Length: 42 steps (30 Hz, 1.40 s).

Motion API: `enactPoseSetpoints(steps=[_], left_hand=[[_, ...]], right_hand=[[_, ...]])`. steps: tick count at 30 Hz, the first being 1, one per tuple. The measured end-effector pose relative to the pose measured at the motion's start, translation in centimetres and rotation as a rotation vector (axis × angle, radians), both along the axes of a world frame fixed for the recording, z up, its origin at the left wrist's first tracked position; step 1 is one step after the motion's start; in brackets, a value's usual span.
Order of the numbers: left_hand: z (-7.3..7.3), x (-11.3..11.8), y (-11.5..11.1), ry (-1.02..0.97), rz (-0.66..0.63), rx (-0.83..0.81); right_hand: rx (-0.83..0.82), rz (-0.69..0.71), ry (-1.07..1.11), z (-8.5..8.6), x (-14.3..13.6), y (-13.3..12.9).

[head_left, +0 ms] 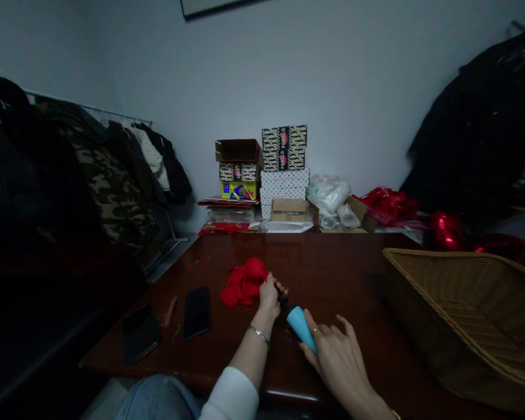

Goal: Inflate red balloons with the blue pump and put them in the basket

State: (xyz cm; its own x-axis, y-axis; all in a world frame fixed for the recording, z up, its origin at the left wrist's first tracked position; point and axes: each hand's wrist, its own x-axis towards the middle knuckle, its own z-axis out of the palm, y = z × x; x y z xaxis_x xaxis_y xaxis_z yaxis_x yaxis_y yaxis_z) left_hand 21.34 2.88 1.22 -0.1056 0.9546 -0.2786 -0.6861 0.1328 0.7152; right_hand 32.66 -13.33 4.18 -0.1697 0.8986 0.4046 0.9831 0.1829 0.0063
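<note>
**Blue pump [301, 328] held between two hands beside a red balloon [255, 269]**

A dark brown worktop [336, 268] is seen across the middle, with clothes [109, 181] hung on a rail to the left. At the right, a wicker basket [424, 332] is set on the worktop. Boxes [284, 189] are stacked beyond the far edge, against the wall. The right hand [339, 353] is placed at the blue end of the pump, which is gripped between thumb and fingers, the outer ones spread. The left hand [269, 297] is wrapped around the black end, its fingers closed. Two dark flat objects, one near [197, 312] and one further left [142, 333], are laid left of the hands. Limp red pieces [234, 290] are heaped just beyond the left hand, and the rounded balloon is seen against them; its neck is hidden by the fingers. A silver bracelet [259, 335] is worn on the left wrist.
</note>
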Motion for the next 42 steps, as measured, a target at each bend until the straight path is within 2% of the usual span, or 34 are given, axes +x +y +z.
enactPoseSetpoints(steps=[5, 10, 14, 21, 31, 36, 42], left_hand=[[0.9, -0.2, 0.3, 0.013, -0.014, 0.028], [2.2, -1.4, 1.0, 0.035, 0.024, 0.032], [2.7, -1.6, 1.0, 0.034, 0.038, 0.029], [2.0, -1.5, 0.6, 0.036, 0.030, 0.065], [1.1, 0.3, -1.1, 0.022, -0.024, -0.010], [0.9, 0.8, -1.5, 0.009, -0.055, -0.033], [0.3, 1.0, -0.9, 0.028, -0.026, -0.011]], right_hand=[[0.030, 0.012, 0.012, -0.5, 1.4, -1.3], [0.120, 0.066, 0.017, -1.4, 3.0, -2.8], [0.167, 0.094, 0.034, -1.7, 3.4, -3.3], [0.075, 0.033, 0.032, -1.6, 2.7, -2.6], [-0.083, -0.025, 0.006, 0.7, 0.0, 0.4], [-0.098, -0.045, 0.002, 0.5, -0.6, 1.5], [-0.074, -0.038, 0.020, 0.2, -0.4, 0.7]])
